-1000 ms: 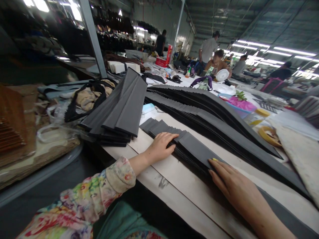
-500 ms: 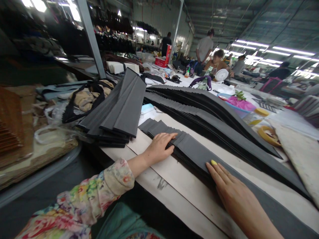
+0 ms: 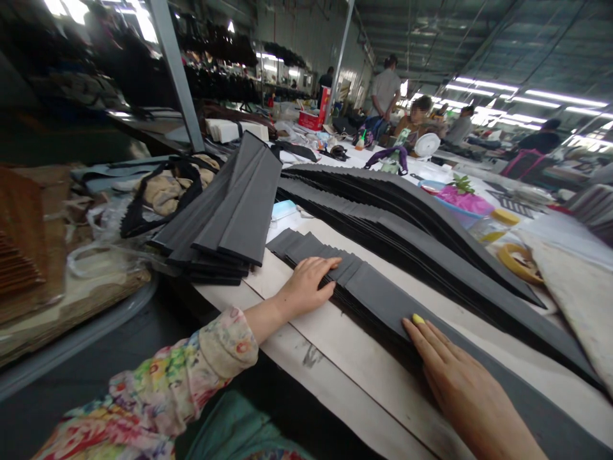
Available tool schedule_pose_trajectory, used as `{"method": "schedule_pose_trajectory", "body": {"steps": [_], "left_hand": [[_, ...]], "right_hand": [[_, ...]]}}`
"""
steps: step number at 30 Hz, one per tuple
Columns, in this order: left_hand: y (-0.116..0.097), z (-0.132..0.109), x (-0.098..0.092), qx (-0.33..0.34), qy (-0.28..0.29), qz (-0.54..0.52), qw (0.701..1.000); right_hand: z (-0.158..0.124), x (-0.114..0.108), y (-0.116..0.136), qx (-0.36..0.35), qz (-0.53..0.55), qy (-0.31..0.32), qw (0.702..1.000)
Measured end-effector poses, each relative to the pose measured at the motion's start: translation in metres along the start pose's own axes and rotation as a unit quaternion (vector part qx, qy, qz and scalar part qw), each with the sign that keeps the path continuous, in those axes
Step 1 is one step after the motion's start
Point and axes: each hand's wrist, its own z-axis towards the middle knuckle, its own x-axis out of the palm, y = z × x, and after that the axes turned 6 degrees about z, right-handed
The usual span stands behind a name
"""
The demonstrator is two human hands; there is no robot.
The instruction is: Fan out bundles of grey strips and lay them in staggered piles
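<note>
Before me, a fanned stack of long dark grey strips (image 3: 378, 291) runs diagonally across the table, its far ends stepped. My left hand (image 3: 311, 284) grips the stack near the stepped ends, fingers over the top and thumb at the near edge. Flat on the top strip, further along and nearer to me, lies my right hand (image 3: 462, 377), fingers stretched out. One of its fingertips is yellow; I cannot tell with what. Beyond them lie more fanned grey strips (image 3: 407, 239). A pile of shorter grey pieces (image 3: 234, 198) lies left of my left hand.
The pale table (image 3: 306, 338) has a light blue item (image 3: 284, 209) by the short pieces. On the right are a yellow tape roll (image 3: 520, 260), a yellow-lidded jar (image 3: 498, 223) and a basin with pink plastic (image 3: 462, 199). A metal post (image 3: 177, 76) rises at left. People work behind.
My right hand has slid slightly toward me and to the right along the top strip. My left hand stays in place. A person in the background has shifted left.
</note>
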Motion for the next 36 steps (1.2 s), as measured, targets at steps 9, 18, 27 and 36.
{"method": "schedule_pose_trajectory", "body": {"steps": [9, 18, 27, 36], "left_hand": [[0.007, 0.001, 0.001, -0.021, -0.068, -0.009, 0.997], [0.007, -0.001, -0.002, 0.01, -0.005, 0.03, 0.999], [0.022, 0.002, -0.007, -0.009, -0.023, 0.011, 1.0], [0.03, 0.005, -0.008, -0.01, -0.014, 0.013, 1.0]], "right_hand": [[0.005, -0.007, 0.003, -0.001, 0.012, -0.057, 0.998], [0.013, -0.003, -0.008, 0.095, 0.131, -0.018, 0.987], [0.018, 0.01, -0.015, 0.133, 0.21, 0.011, 0.969], [0.017, 0.008, -0.013, 0.134, 0.219, 0.008, 0.966]]}}
